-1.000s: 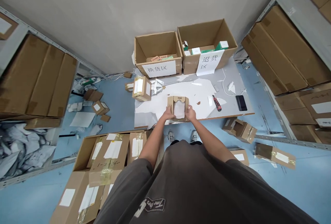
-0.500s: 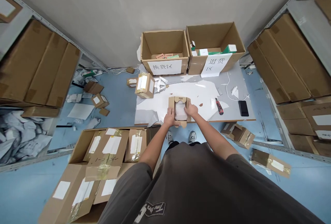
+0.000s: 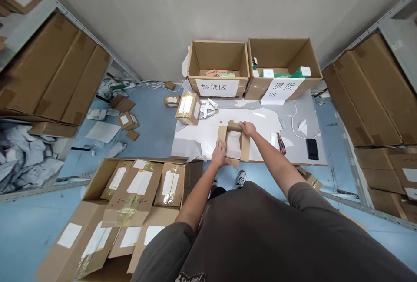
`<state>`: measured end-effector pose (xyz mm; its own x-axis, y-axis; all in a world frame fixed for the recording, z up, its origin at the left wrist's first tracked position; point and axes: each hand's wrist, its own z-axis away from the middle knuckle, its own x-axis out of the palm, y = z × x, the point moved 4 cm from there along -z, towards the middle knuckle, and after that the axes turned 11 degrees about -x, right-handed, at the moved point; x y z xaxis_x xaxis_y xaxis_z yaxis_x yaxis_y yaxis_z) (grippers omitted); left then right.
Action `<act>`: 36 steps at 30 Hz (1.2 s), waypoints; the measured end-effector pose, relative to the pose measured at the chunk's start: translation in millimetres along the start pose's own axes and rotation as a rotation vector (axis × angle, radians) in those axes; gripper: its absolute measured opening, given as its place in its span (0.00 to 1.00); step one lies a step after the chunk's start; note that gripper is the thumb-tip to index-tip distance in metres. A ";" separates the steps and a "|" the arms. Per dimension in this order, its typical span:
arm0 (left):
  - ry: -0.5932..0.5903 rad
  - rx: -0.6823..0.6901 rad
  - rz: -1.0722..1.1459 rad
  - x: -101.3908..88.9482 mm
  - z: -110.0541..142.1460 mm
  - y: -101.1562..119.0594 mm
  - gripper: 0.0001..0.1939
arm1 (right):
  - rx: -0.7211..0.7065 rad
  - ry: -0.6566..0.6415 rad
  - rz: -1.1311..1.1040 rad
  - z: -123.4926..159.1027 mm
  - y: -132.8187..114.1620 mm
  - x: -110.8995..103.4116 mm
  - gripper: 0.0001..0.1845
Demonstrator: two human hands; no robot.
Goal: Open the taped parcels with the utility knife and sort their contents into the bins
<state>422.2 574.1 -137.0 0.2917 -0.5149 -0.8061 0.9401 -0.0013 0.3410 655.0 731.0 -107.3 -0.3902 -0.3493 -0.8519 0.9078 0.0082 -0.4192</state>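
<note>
A small open cardboard box (image 3: 244,145) with a white packet inside lies at the near edge of the grey table (image 3: 302,114). My left hand (image 3: 220,154) grips the box's near left corner, fingers curled on the wall. At the far top edge my right hand (image 3: 248,128) holds a flap, fingers closed on it. White paper sheets (image 3: 208,132) lie under and around the box.
Two large open cartons with paper labels (image 3: 217,87) (image 3: 282,90) stand at the table's back. A taped small box (image 3: 188,108), a red utility knife (image 3: 281,142) and a black phone (image 3: 312,149) lie on the table. A carton of taped parcels (image 3: 137,186) sits on the floor left; shelves flank both sides.
My right hand moved from the box's right side up to its far flap. My left hand slid down to the near corner. The camera tipped closer to the table.
</note>
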 end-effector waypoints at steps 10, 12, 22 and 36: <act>-0.071 -0.075 -0.048 -7.3 0.2 0.1 0.83 | 0.072 0.173 -0.060 0.3 -11.9 10.7 0.28; -0.122 -0.061 -0.025 -17.0 0.5 -3.7 0.81 | -0.063 0.310 0.013 25.3 -18.6 4.8 0.28; -0.011 -0.197 0.062 -23.2 -0.4 7.6 0.47 | -0.053 0.083 0.150 148.9 -22.2 87.5 0.40; 0.183 -0.317 0.166 -80.5 30.0 -120.9 0.44 | -0.362 0.097 0.065 76.5 -143.0 113.3 0.40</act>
<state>279.7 590.0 -98.8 0.4439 -0.3246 -0.8352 0.8771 0.3481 0.3309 492.7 618.6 -119.8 -0.3621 -0.2469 -0.8989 0.8249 0.3642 -0.4323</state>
